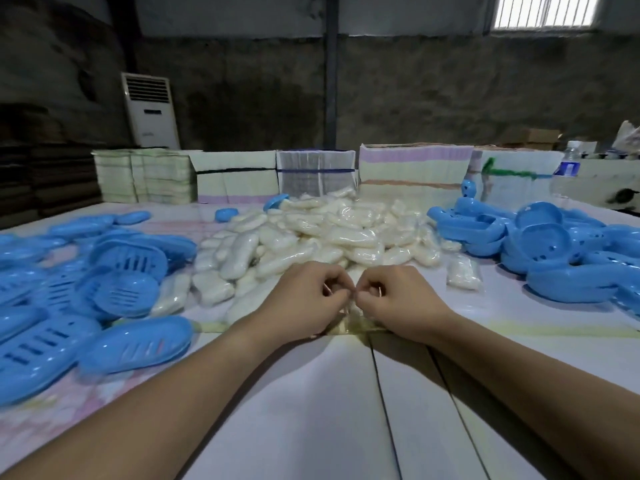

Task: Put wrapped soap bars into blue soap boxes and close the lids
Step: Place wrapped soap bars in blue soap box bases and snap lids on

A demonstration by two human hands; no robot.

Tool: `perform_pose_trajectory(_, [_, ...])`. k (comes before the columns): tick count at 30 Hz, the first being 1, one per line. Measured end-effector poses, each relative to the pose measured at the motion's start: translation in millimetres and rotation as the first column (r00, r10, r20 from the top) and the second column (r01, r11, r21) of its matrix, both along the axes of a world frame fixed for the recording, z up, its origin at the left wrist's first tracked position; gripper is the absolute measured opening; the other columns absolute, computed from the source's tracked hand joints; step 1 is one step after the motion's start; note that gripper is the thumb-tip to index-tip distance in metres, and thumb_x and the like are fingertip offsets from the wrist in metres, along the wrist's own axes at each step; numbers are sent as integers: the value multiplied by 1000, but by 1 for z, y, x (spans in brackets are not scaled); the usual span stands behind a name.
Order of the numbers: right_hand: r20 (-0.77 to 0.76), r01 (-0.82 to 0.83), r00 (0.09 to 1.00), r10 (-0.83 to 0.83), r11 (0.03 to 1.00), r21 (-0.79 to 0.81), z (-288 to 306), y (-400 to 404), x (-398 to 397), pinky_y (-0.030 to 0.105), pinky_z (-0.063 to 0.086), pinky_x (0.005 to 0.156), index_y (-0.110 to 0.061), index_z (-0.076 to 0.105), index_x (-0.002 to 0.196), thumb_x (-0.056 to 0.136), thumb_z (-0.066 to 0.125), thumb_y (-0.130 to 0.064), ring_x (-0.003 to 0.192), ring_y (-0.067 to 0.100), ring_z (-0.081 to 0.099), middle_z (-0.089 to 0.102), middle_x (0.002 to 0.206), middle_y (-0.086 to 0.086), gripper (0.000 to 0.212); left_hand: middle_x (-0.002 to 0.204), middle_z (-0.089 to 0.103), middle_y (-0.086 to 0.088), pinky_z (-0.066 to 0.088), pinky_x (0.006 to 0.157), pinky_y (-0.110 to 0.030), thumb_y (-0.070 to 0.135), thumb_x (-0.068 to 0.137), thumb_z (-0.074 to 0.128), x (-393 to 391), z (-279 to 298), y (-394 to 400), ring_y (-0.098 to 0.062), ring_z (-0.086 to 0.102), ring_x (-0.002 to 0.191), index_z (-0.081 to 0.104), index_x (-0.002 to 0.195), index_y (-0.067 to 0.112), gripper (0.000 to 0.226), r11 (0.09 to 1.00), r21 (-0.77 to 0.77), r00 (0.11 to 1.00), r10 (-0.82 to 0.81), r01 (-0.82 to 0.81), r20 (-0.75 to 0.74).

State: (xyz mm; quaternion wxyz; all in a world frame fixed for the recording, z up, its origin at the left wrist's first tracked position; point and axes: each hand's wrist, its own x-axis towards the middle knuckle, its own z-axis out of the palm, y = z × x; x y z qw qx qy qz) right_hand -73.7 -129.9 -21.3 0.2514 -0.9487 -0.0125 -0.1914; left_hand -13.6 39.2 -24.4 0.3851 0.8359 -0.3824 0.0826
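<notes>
A big heap of white soap bars in clear wrappers (311,230) covers the middle of the table. My left hand (304,299) and my right hand (398,303) meet at the heap's near edge, fingers curled and fingertips pinched together. Between them they grip a piece of clear wrapper (349,315), mostly hidden by the fingers. Whether a bar is inside it cannot be seen. Blue soap boxes with slotted lids (121,344) lie in a pile to the left. More blue box halves (554,258), open and nested, lie to the right.
One wrapped soap bar (462,275) lies alone right of the heap. Bundled stacks of flat cartons (412,168) line the far edge of the table. A water bottle (568,168) stands at the back right. A white air conditioner (150,109) is against the wall.
</notes>
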Motion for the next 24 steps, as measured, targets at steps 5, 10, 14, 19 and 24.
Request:
perform_pose_trajectory(5, [76, -115, 990, 115, 993, -13, -1, 13, -2, 25, 45, 64, -26, 68, 70, 76, 61, -21, 71, 6, 57, 65, 70, -10, 11, 77, 71, 13, 51, 72, -21, 22, 87, 65, 10, 14, 15, 0, 63, 75, 73, 83, 34, 15, 995, -16, 992, 102, -101, 71])
perform_pose_trajectory(10, [39, -230, 972, 232, 972, -51, -3, 19, -1, 30, 48, 69, -34, 64, 68, 80, 63, -21, 75, 7, 56, 64, 72, -10, 18, 75, 69, 14, 55, 68, -33, 26, 88, 62, 18, 23, 29, -4, 62, 72, 71, 84, 34, 13, 970, -50, 965, 242, -238, 106])
perform_pose_trajectory(14, [49, -264, 963, 266, 963, -47, -6, 17, 0, 28, 47, 73, -39, 64, 72, 82, 64, -21, 79, 6, 56, 65, 76, -10, 21, 82, 62, 21, 45, 68, -30, 28, 88, 58, 38, 41, 49, -9, 59, 85, 63, 96, 41, 16, 913, -81, 899, 407, -399, 162])
perform_pose_trajectory(19, [86, -283, 955, 284, 959, -17, -4, 14, -2, 22, 46, 70, -41, 64, 73, 82, 66, -19, 80, 3, 57, 65, 76, -14, 24, 141, 46, 0, 35, 99, -48, 37, 86, 58, 79, 49, 103, -30, 35, 131, 44, 139, 32, 55, 673, 257, 717, 615, -694, 326])
perform_pose_trajectory(24, [91, -319, 943, 320, 947, -29, -3, 20, -4, 18, 44, 68, -41, 65, 74, 83, 65, -20, 81, 1, 56, 63, 79, -19, 23, 153, 35, -9, 36, 107, -55, 43, 91, 54, 108, 44, 160, -42, 25, 140, 29, 152, 28, 68, 483, 505, 655, 714, -716, 246])
